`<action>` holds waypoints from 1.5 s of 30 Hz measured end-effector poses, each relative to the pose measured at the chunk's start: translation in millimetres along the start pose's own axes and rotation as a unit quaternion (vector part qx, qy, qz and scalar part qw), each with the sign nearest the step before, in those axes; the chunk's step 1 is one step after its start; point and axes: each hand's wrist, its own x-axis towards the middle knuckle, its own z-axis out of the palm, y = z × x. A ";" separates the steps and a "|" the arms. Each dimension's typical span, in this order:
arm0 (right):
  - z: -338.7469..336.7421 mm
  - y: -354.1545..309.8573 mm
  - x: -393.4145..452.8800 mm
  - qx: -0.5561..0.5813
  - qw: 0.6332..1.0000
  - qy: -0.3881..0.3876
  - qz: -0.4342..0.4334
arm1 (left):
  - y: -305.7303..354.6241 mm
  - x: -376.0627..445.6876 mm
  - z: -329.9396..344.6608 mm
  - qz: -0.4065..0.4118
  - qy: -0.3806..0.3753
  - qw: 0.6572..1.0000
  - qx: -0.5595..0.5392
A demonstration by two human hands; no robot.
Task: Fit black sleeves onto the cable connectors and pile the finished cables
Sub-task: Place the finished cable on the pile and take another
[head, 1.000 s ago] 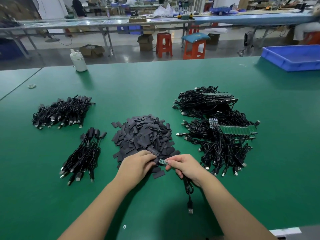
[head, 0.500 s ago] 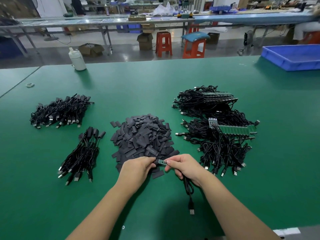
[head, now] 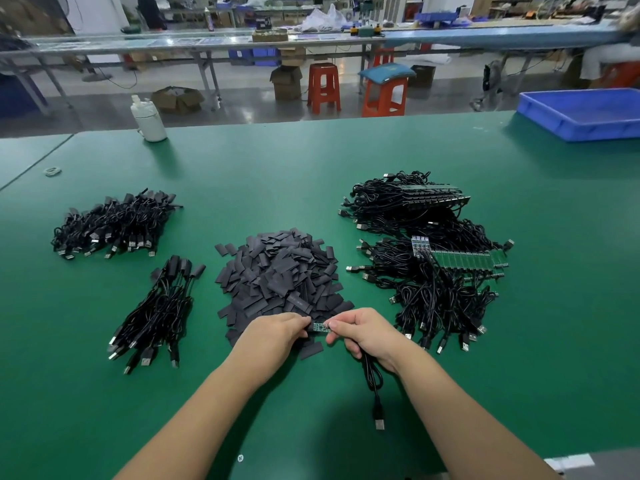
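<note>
A heap of flat black sleeves (head: 280, 271) lies in the middle of the green table (head: 311, 161). At its near edge my right hand (head: 363, 332) pinches a small green connector board (head: 321, 326) of a black cable (head: 374, 386), whose USB plug hangs down toward me. My left hand (head: 273, 336) pinches a black sleeve (head: 309, 326) at the board's left end. Unsleeved cables with green boards (head: 436, 268) are piled at the right. Two piles of sleeved cables lie at the left, one near (head: 159, 310) and one farther back (head: 110, 225).
A blue tray (head: 585, 114) stands at the table's far right. A white bottle (head: 149, 121) stands at the far left edge, with a small ring of tape (head: 52, 171) nearer the left seam. One loose sleeve (head: 311, 350) lies under my hands. Stools and benches are beyond.
My hands have stayed at the near edge of the sleeve heap. The left hand's sleeve has closed onto the left end of the green board.
</note>
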 end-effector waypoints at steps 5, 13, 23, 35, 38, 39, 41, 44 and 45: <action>4.1 -0.3 0.1 -0.029 1.000 -0.005 -0.002 | -3.6 1.8 -2.6 0.008 -0.029 0.999 0.041; 4.1 -0.2 -0.4 -0.038 0.999 0.004 0.000 | -5.2 0.2 4.3 -0.042 -0.033 0.999 0.005; 4.4 -3.6 -0.3 -0.047 0.999 -0.006 0.016 | -0.4 1.5 1.2 -0.110 -0.011 0.992 -0.066; 3.6 -3.8 0.9 -0.023 0.999 -0.018 0.014 | 0.3 0.6 -4.8 -0.076 -0.029 0.995 -0.057; 3.8 -3.4 1.7 -0.012 1.000 -0.019 0.019 | -0.3 1.2 -4.2 -0.074 -0.029 0.995 -0.063; 3.8 -3.2 2.1 -0.011 1.000 -0.020 0.021 | -0.7 1.1 -4.3 -0.071 -0.031 0.995 -0.061; 3.9 -3.0 3.1 -0.009 0.999 -0.021 0.025 | -1.8 0.5 -4.6 -0.064 -0.034 0.996 -0.057; 4.1 -2.5 4.8 -0.008 0.999 -0.019 0.028 | -4.1 -2.0 -5.3 -0.058 -0.031 0.997 -0.047; 4.3 -2.1 5.4 -0.010 0.999 -0.017 0.030 | -5.1 -2.9 -5.2 -0.056 -0.029 0.997 -0.043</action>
